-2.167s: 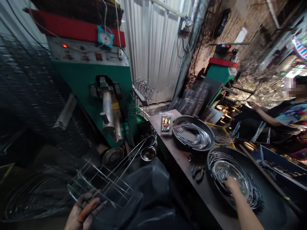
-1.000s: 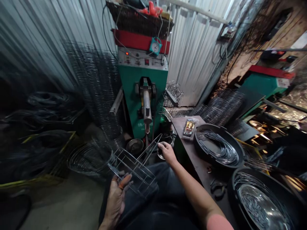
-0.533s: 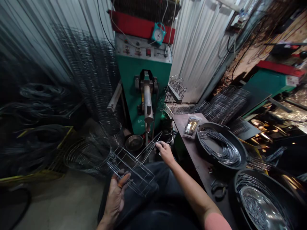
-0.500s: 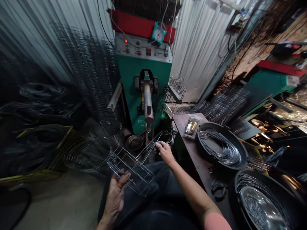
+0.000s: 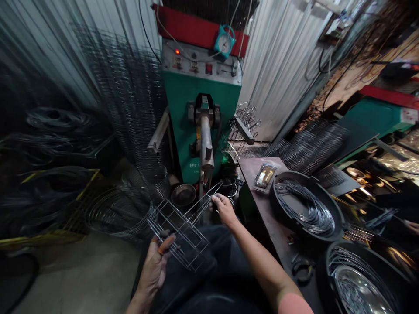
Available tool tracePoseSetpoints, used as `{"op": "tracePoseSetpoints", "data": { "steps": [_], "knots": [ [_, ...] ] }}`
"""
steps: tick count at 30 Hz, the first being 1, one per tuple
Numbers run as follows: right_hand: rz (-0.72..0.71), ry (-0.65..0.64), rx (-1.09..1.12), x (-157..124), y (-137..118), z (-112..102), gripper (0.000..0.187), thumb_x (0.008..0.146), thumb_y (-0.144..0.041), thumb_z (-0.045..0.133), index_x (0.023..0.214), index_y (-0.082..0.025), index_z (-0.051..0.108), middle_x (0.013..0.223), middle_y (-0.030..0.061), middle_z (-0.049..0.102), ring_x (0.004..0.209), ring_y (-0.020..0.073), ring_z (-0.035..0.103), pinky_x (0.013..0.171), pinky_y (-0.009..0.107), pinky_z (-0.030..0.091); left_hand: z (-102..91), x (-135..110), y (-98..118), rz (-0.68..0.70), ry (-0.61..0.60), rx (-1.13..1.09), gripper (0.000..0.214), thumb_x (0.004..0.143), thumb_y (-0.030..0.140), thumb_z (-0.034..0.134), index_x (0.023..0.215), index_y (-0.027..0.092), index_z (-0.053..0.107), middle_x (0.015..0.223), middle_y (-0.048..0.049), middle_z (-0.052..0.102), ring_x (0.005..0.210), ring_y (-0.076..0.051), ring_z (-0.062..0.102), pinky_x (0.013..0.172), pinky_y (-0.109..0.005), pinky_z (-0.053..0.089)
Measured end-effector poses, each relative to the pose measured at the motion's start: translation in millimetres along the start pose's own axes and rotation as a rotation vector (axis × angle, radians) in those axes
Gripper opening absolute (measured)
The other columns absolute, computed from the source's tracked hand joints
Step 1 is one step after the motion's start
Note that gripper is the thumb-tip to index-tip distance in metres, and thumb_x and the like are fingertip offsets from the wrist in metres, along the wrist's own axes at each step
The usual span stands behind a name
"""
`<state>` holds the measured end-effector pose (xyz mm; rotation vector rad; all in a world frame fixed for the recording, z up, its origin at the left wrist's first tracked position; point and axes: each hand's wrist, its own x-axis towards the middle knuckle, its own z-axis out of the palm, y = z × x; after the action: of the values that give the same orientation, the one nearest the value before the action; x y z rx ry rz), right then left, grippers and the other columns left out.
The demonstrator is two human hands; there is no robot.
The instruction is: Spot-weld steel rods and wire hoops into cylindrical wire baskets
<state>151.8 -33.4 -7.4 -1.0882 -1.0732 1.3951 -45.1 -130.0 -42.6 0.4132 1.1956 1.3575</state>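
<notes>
A wire rack [image 5: 183, 220] of thin metal rods is held over my lap, tilted, in front of the green machine. My left hand [image 5: 157, 261] grips its near left side, with an orange wrap on one finger. At its far right corner, my right hand [image 5: 224, 209] pinches a rod between thumb and fingers. Just beyond the rack is the machine's metal arm [image 5: 206, 139], its lower tip [image 5: 205, 176] close to the rack's far end; whether they touch I cannot tell.
Behind stands the green machine [image 5: 176, 113] with a teal clock [image 5: 224, 42]. On the right table [image 5: 252, 168] lie a phone [image 5: 266, 176] and black pans [image 5: 277, 196] of wire rings. To the left are stacked wire baskets [image 5: 131, 100], wire hoops [image 5: 114, 213] and a metal bowl [image 5: 183, 195].
The view has shifted slightly, so the machine and table sit a little further right. Both hands keep their hold on the wire rack, which has barely moved.
</notes>
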Motion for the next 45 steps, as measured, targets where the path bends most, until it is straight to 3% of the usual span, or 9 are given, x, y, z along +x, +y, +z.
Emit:
{"op": "tracePoseSetpoints", "data": {
  "steps": [12,22,27,31,34,39,45],
  "knots": [
    [-0.011,0.031,0.037,30.4,1.3,4.8,0.026,0.071,-0.041,0.058,0.064,-0.017,0.050,0.052,-0.0039,0.049,0.047,0.0067,0.045,0.047,0.020,0.037,11.9,20.8,7.0,-0.010,0.034,-0.012,0.037,0.049,0.027,0.072,0.082,0.022,0.056,0.090,-0.0028,0.058,0.097,-0.024,0.054,0.063,-0.031,0.050],
    [0.069,0.090,0.124,53.8,5.4,6.1,0.027,0.066,-0.042,0.062,0.063,-0.018,0.051,0.053,-0.0039,0.051,0.046,0.0068,0.045,0.045,0.020,0.036,29.1,26.4,29.2,-0.067,0.060,0.067,0.040,0.052,0.032,0.073,0.086,0.022,0.054,0.098,-0.0038,0.060,0.102,-0.024,0.052,0.059,-0.029,0.048],
    [0.101,0.020,-0.011,29.2,-3.6,-4.3,0.030,0.065,-0.045,0.064,0.070,-0.016,0.056,0.057,-0.0023,0.056,0.052,0.0085,0.050,0.053,0.022,0.040,33.8,21.2,25.2,-0.062,0.109,0.070,0.038,0.053,0.033,0.072,0.084,0.022,0.054,0.091,-0.0013,0.058,0.093,-0.021,0.055,0.060,-0.029,0.047],
    [0.078,-0.192,-0.297,-16.8,-0.5,-13.7,0.023,0.067,-0.036,0.065,0.081,-0.017,0.063,0.071,-0.0014,0.063,0.066,0.0103,0.054,0.065,0.023,0.041,34.5,20.8,15.9,-0.032,0.099,0.027,0.040,0.054,0.033,0.073,0.085,0.023,0.050,0.088,0.0003,0.058,0.085,-0.018,0.057,0.062,-0.029,0.047],
    [0.058,-0.278,-0.397,-38.1,11.1,-13.5,0.016,0.071,-0.033,0.062,0.078,-0.019,0.066,0.069,-0.0026,0.061,0.066,0.0109,0.052,0.065,0.023,0.040,34.3,21.9,12.3,-0.016,0.106,0.010,0.039,0.055,0.032,0.072,0.086,0.023,0.050,0.088,0.0005,0.058,0.080,-0.017,0.058,0.064,-0.030,0.048],
    [0.046,-0.238,-0.346,-33.8,22.1,-6.2,0.022,0.073,-0.039,0.060,0.076,-0.019,0.067,0.058,-0.0038,0.055,0.054,0.0093,0.046,0.055,0.021,0.036,36.8,23.8,14.1,-0.016,0.126,0.005,0.033,0.057,0.031,0.071,0.083,0.022,0.053,0.096,-0.0009,0.057,0.086,-0.017,0.055,0.064,-0.030,0.050],
    [0.045,-0.218,-0.291,-27.8,23.2,0.6,0.023,0.073,-0.040,0.059,0.078,-0.019,0.068,0.059,-0.0037,0.055,0.053,0.0088,0.045,0.055,0.021,0.036,36.5,28.8,18.4,-0.025,0.133,0.013,0.029,0.058,0.030,0.069,0.081,0.022,0.055,0.098,-0.0022,0.058,0.094,-0.019,0.053,0.063,-0.030,0.049]
  ]
}}
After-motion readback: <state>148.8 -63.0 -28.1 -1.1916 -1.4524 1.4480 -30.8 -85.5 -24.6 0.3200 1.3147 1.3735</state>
